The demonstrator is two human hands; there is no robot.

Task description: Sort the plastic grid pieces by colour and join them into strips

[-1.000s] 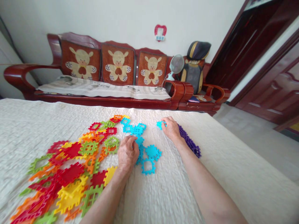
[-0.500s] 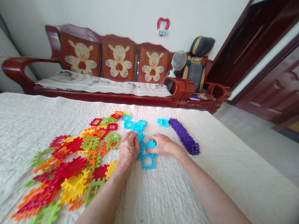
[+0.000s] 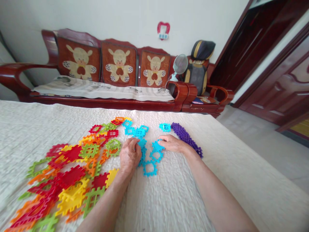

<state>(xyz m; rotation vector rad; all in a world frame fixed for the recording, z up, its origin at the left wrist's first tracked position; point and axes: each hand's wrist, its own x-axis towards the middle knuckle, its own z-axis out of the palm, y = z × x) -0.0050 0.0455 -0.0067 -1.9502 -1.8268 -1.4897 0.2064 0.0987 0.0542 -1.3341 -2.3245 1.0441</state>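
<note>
Solid tile: blue, just right of the frame's centre; I had it immediately left of and slightly below the fingertips of my right hand (image 3: 172, 144), and I judged that the relation that mattered most. The solid tile (image 3: 157, 146) looked about as wide as long, so I read no clear long axis.
Nearer hand: the right, touching that tile; my left hand (image 3: 130, 154) was farther left, across a narrow strip of cloth (image 3: 178, 199).
Right fingers: pinching the tile at its upper-right edge, as far as my feed showed; its underside was hidden from me.
Left fingers: curled, thumb and forefinger closed on the left edge of the blue stack (image 3: 143, 145), whose long axis ran up and down the frame; I could not see the fingertips underneath.
Blue ring and square: the ring (image 3: 156, 156) lay directly below the solid tile, the square (image 3: 150, 168) lower and further left.
Purple stack: right of centre, the purple stack (image 3: 186, 138) slanted from upper left to lower right, with a blue piece (image 3: 165, 127) just off its upper-left end.
Mixed pile: red, orange, yellow and green pieces, the mixed pile (image 3: 71, 176), spread over the lower left.
Containers: I saw none; the pieces lay straight on the cloth.
</note>
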